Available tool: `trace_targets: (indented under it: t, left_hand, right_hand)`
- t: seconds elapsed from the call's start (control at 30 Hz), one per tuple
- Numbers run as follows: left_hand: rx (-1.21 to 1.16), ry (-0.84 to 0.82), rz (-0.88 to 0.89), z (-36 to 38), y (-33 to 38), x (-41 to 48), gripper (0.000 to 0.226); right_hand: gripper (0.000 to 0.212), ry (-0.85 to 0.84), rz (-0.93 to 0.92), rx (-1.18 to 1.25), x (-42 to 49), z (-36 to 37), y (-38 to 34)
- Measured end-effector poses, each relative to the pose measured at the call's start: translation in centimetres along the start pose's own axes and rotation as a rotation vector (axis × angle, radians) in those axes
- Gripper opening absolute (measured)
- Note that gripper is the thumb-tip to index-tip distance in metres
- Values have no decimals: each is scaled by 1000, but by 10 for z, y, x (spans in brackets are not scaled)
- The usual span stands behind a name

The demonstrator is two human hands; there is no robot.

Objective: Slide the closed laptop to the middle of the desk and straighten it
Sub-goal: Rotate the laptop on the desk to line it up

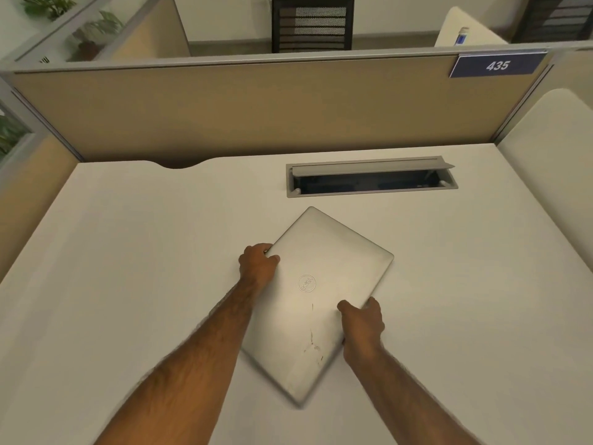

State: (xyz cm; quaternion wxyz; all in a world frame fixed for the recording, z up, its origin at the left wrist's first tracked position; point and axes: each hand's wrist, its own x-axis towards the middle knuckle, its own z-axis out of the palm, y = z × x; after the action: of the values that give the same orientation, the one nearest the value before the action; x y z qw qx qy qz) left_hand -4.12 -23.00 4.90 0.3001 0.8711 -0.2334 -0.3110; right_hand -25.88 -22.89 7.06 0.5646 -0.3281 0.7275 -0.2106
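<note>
- While both hands grip it, the closed silver laptop (316, 297) lies flat on the white desk (128, 252), turned so that 1 corner points toward the far partition and the opposite corner toward the person.
- It sits near the middle of the desk, a little right of centre, just in front of the cable tray (372, 178), whose grey flap stands open; the 2 do not touch.
- The left hand (258, 264) clasps the laptop's left edge near the far-left side, thumb pressed on the lid, fingers curled around the rim and mostly hidden.
- The right hand (362, 319) clasps the right edge lower down, thumb lying on the lid, fingers wrapped over the side.
- A round logo shows in the lid's centre, and dark scuff marks run across its near half.
- Behind the desk stands a tan partition (224, 114) bearing a blue plate (497, 65) that reads 435.
- Beyond the partition, a dark chair back (313, 24) and green plants (96, 30) show, somewhat blurred.
</note>
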Motion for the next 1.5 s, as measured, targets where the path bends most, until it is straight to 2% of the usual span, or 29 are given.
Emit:
trace_targets:
  t: [0.1,0.37,0.97,1.5]
  left_hand:
    - [-47,15,-6,0,0,1,42]
    - [-99,36,-5,-1,-3,-3,34]
    - [-261,185,-136,-17,-21,-35,39]
    - [-297,238,-195,-11,-42,-73,42]
  right_hand:
    - [37,9,-9,30,-1,0,-1]
    - [37,9,0,37,-1,-1,-2]
    - [54,-59,-197,-45,11,1,-33]
    - [37,-167,-274,-140,43,5,-53]
